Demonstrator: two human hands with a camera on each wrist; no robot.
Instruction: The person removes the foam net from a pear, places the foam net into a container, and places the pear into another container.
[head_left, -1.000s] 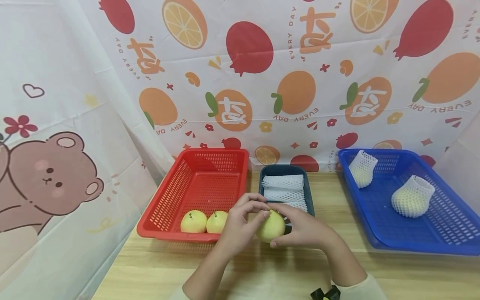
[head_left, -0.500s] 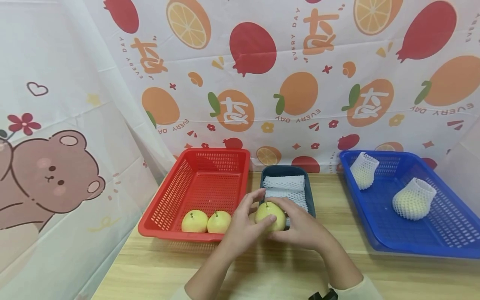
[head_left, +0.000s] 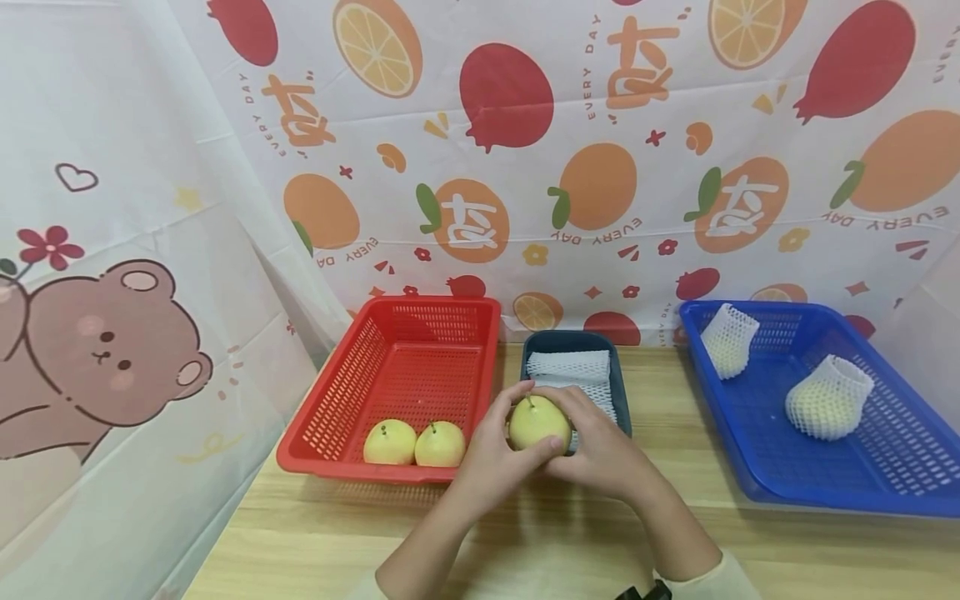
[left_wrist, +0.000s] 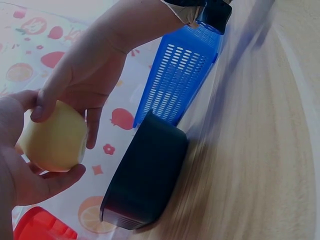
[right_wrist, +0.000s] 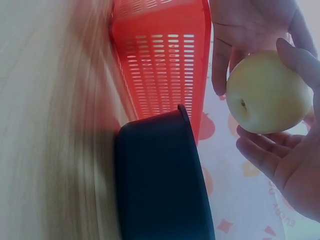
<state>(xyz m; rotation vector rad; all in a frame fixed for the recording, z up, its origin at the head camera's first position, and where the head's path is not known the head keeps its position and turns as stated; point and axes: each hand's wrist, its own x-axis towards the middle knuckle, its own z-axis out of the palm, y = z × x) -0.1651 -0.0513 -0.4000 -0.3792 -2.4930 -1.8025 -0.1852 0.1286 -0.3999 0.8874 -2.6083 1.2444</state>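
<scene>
A round yellow pear (head_left: 538, 423) is held between both hands in front of the dark green bin (head_left: 617, 387). My left hand (head_left: 491, 454) curls its fingers and thumb round the left side. From the right, my right hand (head_left: 600, 446) grips the same fruit. In the left wrist view the pear (left_wrist: 55, 137) hangs clear of the table. Its dimpled end faces the camera in the right wrist view, where the pear (right_wrist: 270, 92) sits between the hands. White foam net sleeves (head_left: 570, 365) lie in the bin, partly hidden by my right hand.
At left stands a red basket (head_left: 386, 472) with two bare yellow pears (head_left: 389, 442) at its near end. A blue basket (head_left: 780, 487) at right holds two pears in foam nets (head_left: 828, 398). A printed cloth (head_left: 517, 192) hangs behind the wooden table (head_left: 337, 533).
The pear has been tilted so its stem now shows on top, and it has risen slightly in the head view. Both hands have shifted their hold round it.
</scene>
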